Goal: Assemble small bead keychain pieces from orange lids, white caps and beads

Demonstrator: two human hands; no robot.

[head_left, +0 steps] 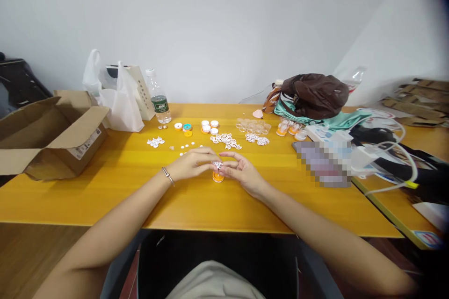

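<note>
Near the middle of the table, my left hand [194,163] and my right hand [243,174] meet with their fingertips around a small white cut-out piece with a dark pattern [217,165]. Both hands pinch it from opposite sides. It sits just above a small round orange base with a white rim [218,177]; whether the two touch, I cannot tell. Beyond my hands lie a pile of white lattice-like pieces [226,140] and a second such pile [257,139]. Clear plastic cups [252,126] stand behind them. Several small white discs [187,146] are scattered beyond my left hand.
Round white caps [209,126] and coloured rings [187,128] stand farther back. Left are an open cardboard box [87,142], a white plastic bag [122,107] and a water bottle [160,103]. On the right are assembled orange-based pieces [282,129], a brown bag [315,96] and white cables [409,168].
</note>
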